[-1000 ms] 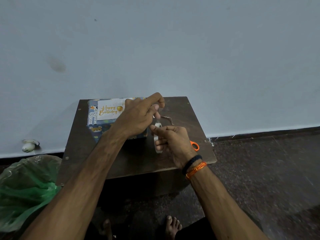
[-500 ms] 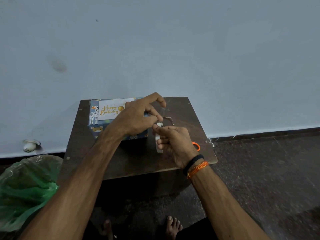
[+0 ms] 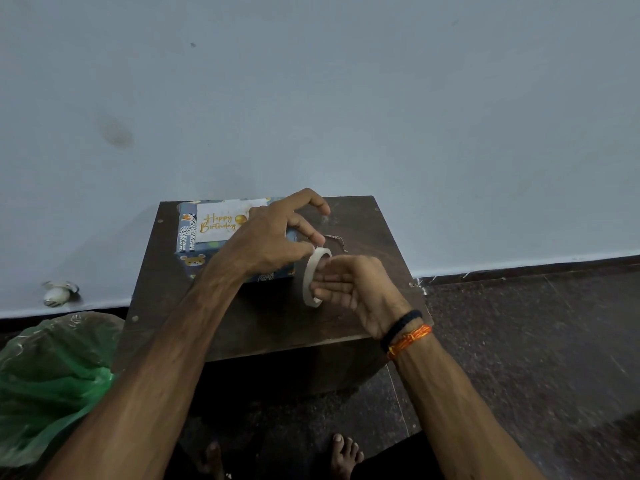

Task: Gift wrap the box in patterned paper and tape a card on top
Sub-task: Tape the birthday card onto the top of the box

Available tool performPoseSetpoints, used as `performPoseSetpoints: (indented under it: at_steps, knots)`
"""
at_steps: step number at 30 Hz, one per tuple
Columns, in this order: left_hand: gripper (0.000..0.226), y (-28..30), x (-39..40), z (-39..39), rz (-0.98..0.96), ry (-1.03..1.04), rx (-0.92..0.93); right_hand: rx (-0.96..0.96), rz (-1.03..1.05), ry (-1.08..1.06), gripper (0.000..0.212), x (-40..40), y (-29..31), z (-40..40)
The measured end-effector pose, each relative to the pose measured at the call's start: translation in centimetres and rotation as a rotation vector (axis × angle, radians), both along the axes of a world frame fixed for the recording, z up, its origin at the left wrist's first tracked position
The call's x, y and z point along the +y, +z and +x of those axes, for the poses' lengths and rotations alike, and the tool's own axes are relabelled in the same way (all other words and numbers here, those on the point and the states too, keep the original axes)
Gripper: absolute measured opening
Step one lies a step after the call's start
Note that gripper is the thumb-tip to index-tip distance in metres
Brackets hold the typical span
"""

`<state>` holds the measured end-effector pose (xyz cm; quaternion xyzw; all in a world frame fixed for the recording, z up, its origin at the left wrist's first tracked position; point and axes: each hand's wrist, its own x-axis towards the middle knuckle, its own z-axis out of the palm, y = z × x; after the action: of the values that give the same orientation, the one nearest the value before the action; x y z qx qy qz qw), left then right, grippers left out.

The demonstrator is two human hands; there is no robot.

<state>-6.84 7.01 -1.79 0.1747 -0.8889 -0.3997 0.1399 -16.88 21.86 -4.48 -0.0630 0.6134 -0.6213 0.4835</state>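
Right hand (image 3: 360,289) holds tape roll (image 3: 313,277) upright over table (image 3: 263,323), fingers curled through its hole. Left hand (image 3: 273,237) pinches at roll's top rim, thumb and 1 finger tight, other fingers arched wide above. Box (image 3: 194,261), wrapped in animal-print paper, sits at table's back left. Card (image 3: 221,221) lies on top of box. Green bag (image 3: 45,379) on floor, left.

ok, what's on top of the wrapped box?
A white Happy Birthday card lies on the wrapped box. The left hand hovers over the card's right end and hides it, so any tape there can't be seen.
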Motion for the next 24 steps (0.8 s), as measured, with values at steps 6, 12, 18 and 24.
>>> performPoseSetpoints:
  at_steps: [6,12,18,24]
  knots:
    - [0.069,-0.3,0.3,0.0,0.01,0.016,0.014,0.834,0.45,-0.094,0.019,1.9,-0.3,-2.4]
    - [0.049,-0.8,0.2,-0.3,0.012,-0.002,0.078,1.106,0.837,0.116,0.009,3.1,-1.5,-4.2]
    - [0.056,-0.4,0.1,-0.1,-0.028,-0.027,0.052,1.112,0.855,0.163,0.024,2.4,-2.7,-4.3]
    - [0.065,-0.4,0.2,-0.1,-0.027,-0.041,0.027,1.163,0.886,0.101,0.026,2.1,-2.3,-3.7]
